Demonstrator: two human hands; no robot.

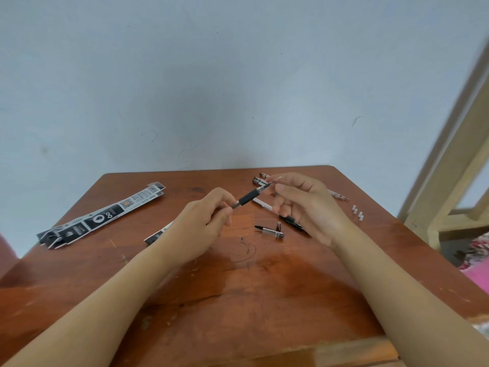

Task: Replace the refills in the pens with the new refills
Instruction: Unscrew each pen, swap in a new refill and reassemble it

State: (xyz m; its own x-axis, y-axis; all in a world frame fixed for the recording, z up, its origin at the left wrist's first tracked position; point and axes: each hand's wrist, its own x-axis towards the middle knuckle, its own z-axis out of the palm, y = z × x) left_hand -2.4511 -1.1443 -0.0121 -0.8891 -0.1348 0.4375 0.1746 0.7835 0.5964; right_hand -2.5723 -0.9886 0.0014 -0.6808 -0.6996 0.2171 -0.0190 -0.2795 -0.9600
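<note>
A pen barrel with a black rubber grip point(250, 197) hangs above the table between both hands. My left hand point(205, 223) pinches its metal tip end. My right hand point(301, 205) holds the clear upper end in its fingertips. A thin white refill point(262, 204) lies on the table just under the pen. More pens point(260, 179) lie at the far edge behind my right hand. A clear pen part with a black tip point(270, 230) and a small dark cone piece point(278, 225) lie between the hands.
Black-and-white refill packets point(105, 214) lie at the left of the wooden table point(238, 287); another packet point(156, 235) peeks from under my left wrist. Small white caps point(357, 212) sit at the right. A wooden frame point(455, 186) stands beyond the right edge.
</note>
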